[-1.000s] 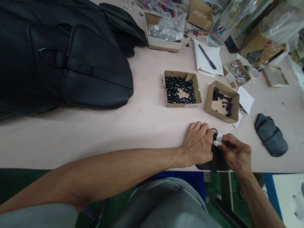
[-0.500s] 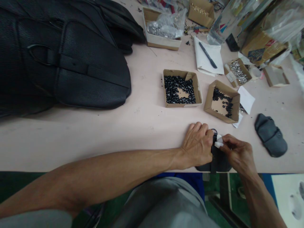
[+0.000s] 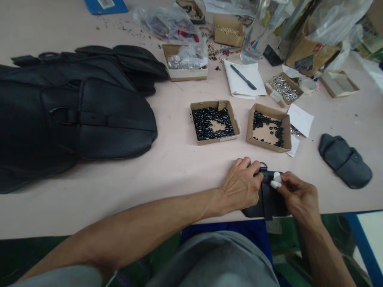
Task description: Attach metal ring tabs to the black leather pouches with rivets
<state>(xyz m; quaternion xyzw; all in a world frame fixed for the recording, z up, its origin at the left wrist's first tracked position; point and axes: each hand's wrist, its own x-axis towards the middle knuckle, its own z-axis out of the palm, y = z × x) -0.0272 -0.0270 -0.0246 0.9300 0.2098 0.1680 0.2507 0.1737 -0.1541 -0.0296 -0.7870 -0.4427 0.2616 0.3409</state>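
A black leather piece (image 3: 274, 205) with a strap down its middle and a small ring (image 3: 263, 164) at its top lies at the table's front edge. My left hand (image 3: 243, 183) is closed over its left side, fingers curled and knuckles up. At the upper right of the piece, my right hand (image 3: 301, 195) is bent in a pinch, with white coverings (image 3: 277, 179) at the thumb and finger tips. Whatever sits between those tips is too small to make out.
Two cardboard boxes, a left one (image 3: 237, 124) and a right one (image 3: 251, 137), hold small black fasteners beyond my hands. A black leather pouch (image 3: 345, 161) lies to the right. Large black leather bags (image 3: 116, 123) cover the left. Notepaper with a pen (image 3: 243, 77) lies behind.
The view has shifted, showing more of the table's far side. The right fingertips sit slightly farther from the strap, and more of the leather piece's top shows between the hands.
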